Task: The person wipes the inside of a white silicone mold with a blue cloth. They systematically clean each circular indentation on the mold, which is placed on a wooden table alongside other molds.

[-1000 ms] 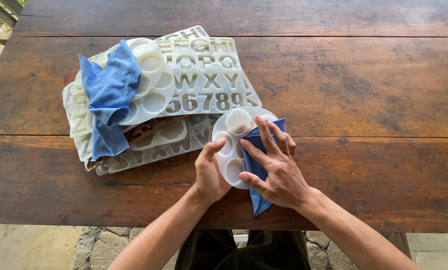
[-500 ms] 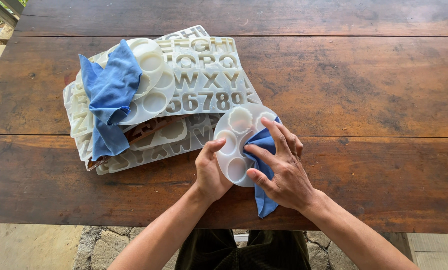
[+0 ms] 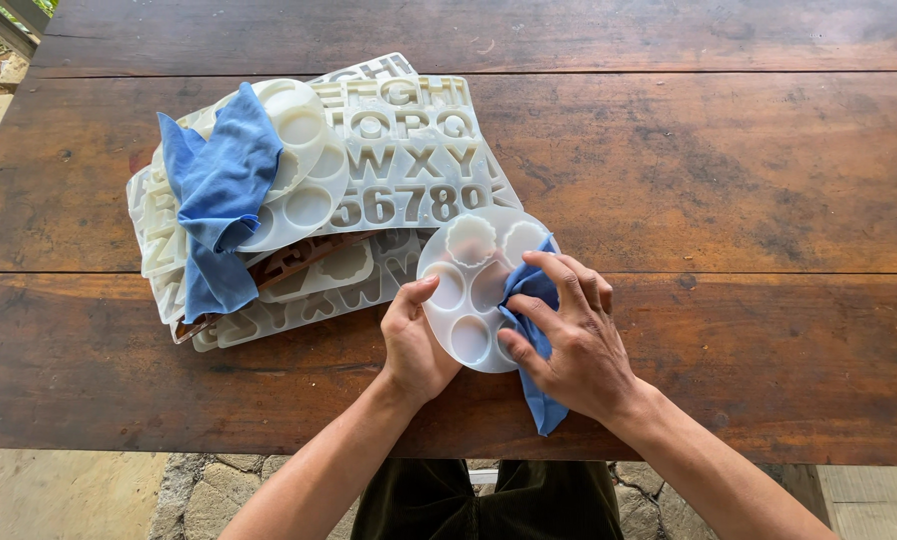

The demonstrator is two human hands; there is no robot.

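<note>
A: What is seen first, taken from the largest thing down?

B: A dark wooden table (image 3: 729, 180) of broad planks fills the view. On its left part a heap of translucent white moulds (image 3: 409, 170) is spread, the top sheet being cut with letter and number shapes. Round moulds with circular cavities (image 3: 304, 170) are laid on the left of that heap, and a blue cloth (image 3: 219, 195) is draped over them, its tail hanging down over the heap's left edge.

A: And nearer the front edge?

B: A round translucent mould (image 3: 469, 285) with flower-shaped and round cavities is lying flat on the table, just beside the heap's lower right corner. It is held between both hands.

A: How is it gripped?

B: The left hand (image 3: 417, 340) is closed on the mould's lower left rim, the thumb laid over the top surface and the fingers hidden beneath. The right hand (image 3: 569, 340) is pressed onto the mould's right side with a second blue cloth (image 3: 534, 330) pinched under its spread fingers; the cloth is bunched over the right cavities, and its loose end trails down toward the table's front edge.

A: Anything smaller?

B: Dark trousers (image 3: 489, 500) are seen below the table edge, with stone paving (image 3: 184, 495) beside them.
</note>
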